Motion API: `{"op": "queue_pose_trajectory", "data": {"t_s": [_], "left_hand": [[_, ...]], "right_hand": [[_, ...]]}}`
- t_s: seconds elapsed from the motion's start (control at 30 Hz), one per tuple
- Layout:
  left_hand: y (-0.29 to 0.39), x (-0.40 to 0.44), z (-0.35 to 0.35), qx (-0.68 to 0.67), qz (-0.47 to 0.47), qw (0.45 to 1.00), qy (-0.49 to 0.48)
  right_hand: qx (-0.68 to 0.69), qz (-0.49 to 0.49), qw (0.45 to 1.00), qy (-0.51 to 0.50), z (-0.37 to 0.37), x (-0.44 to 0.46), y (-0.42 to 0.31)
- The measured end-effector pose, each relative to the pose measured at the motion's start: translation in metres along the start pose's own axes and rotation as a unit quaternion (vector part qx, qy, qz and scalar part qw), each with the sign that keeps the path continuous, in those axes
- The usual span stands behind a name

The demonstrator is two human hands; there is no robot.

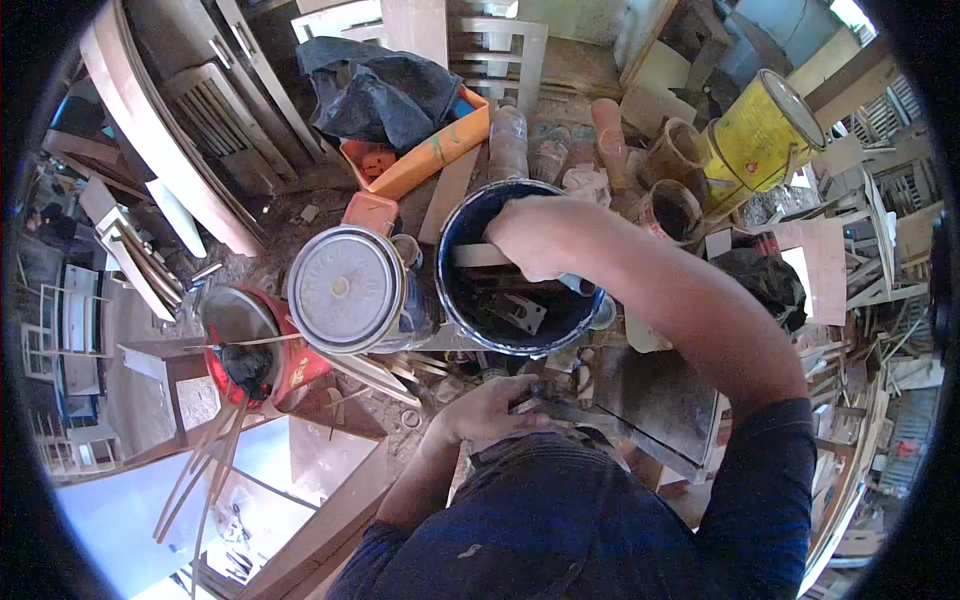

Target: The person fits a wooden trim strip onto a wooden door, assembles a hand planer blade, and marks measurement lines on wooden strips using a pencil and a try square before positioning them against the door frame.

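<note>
My right hand (545, 237) reaches into a dark blue bucket (450, 315) with its fingers curled closed. A pale flat strip (478, 255) sticks out left of the fingers, and a light blue piece (578, 285) shows below the hand; what the fingers grip is hidden. At the bucket's bottom lies a metal piece with holes (522, 314). Close to my body, my left hand (490, 408) has its fingers bent round something dark that I cannot make out. A long, dark flat piece (650, 442) extends to the right of it.
Left of the bucket stands a lidded paint bucket (345, 290), then a red bucket (290, 370). Behind are an orange crate (430, 150) with black plastic and a dusty bottle (507, 140). A yellow drum (760, 135) and scrap wood (880, 240) crowd the right.
</note>
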State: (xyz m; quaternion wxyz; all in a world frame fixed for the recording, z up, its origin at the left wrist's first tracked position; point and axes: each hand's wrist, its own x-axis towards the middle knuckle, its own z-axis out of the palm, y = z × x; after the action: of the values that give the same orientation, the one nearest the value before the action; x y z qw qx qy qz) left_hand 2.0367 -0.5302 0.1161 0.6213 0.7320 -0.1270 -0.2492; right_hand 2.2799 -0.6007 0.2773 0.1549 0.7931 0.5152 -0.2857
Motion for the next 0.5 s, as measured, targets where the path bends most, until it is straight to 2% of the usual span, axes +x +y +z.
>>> {"op": "queue_pose_trajectory", "data": {"t_s": [0.1,0.2,0.3,0.4,0.5], "left_hand": [[0.033,0.004,-0.024,0.005,-0.079,0.995,-0.068],[0.024,0.008,-0.022,0.006,-0.061,0.996,-0.062],[0.028,0.015,-0.024,0.054,-0.081,0.992,-0.085],[0.019,0.017,-0.014,0.084,-0.014,0.996,-0.029],[0.031,0.024,-0.021,0.062,-0.092,0.989,-0.102]], "right_hand": [[0.096,0.012,0.995,0.007,-0.044,-0.035,0.013],[0.131,0.002,0.99,0.046,-0.063,-0.06,0.033],[0.09,-0.006,0.994,0.067,-0.065,-0.074,0.047],[0.08,0.002,0.994,0.081,-0.069,-0.09,0.047],[0.127,-0.012,0.988,0.089,-0.066,-0.099,0.048]]}}
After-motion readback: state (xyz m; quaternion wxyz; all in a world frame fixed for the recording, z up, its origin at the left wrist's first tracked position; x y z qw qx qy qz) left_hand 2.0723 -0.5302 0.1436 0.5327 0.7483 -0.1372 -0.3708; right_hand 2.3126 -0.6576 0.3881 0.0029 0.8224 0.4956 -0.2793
